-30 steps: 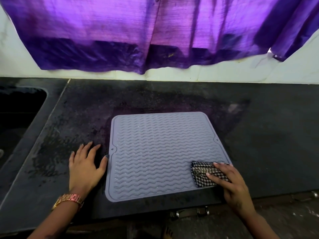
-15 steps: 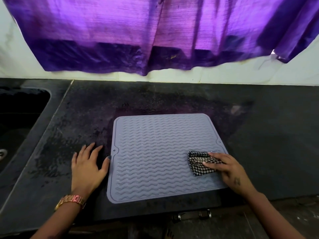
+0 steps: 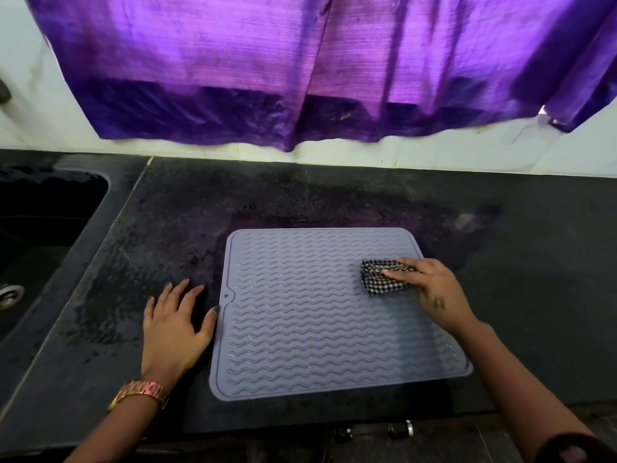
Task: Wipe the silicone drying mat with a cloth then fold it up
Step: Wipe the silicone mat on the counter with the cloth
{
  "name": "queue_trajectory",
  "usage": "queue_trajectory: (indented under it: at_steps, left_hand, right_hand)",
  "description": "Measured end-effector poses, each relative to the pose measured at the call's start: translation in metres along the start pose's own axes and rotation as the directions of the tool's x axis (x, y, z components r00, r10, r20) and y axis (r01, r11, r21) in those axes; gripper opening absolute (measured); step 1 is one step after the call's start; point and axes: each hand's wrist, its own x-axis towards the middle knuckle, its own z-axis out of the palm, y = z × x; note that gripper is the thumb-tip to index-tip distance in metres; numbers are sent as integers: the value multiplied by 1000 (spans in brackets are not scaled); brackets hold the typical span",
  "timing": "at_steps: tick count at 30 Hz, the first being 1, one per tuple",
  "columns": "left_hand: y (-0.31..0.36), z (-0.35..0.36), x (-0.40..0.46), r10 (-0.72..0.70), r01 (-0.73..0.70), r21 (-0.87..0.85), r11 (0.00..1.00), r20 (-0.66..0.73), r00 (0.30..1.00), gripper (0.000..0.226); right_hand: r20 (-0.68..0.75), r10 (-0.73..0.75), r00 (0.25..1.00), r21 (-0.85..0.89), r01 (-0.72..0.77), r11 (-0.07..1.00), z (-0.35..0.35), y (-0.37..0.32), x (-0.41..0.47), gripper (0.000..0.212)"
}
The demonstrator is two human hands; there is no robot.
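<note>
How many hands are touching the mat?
2: the left hand lies on the counter, thumb at the silicone mat's left edge; the right hand presses the checked cloth onto it.

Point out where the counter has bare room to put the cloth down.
Bare counter lies right of the mat, and between mat and wall. Left is tighter: the left hand rests flat between mat and sink.
</note>
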Motion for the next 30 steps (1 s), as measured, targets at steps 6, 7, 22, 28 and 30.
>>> queue_trajectory:
  at_steps: [6, 7, 22, 28, 30]
  left_hand:
    - [1, 0, 1, -14, 14, -8, 1000, 11, 1000, 81]
    - [1, 0, 1, -13, 13, -2, 1000, 15, 1000, 81]
    - [3, -2, 3, -30, 29, 29, 999, 30, 999, 81]
    - [5, -3, 1, -39, 39, 22, 999, 27, 999, 81]
    - [6, -4, 2, -39, 38, 24, 999, 26, 999, 82]
  right_hand:
    - [238, 19, 971, -112, 8, 994, 16, 2, 8, 77]
    - [229, 13, 973, -43, -3, 999, 12, 6, 12, 76]
    - [189, 35, 981, 47, -45, 998, -1, 11, 77, 59]
    - [385, 31, 923, -18, -26, 1000, 11, 23, 81, 67]
    - [359, 12, 933, 33, -26, 999, 1, 23, 96, 57]
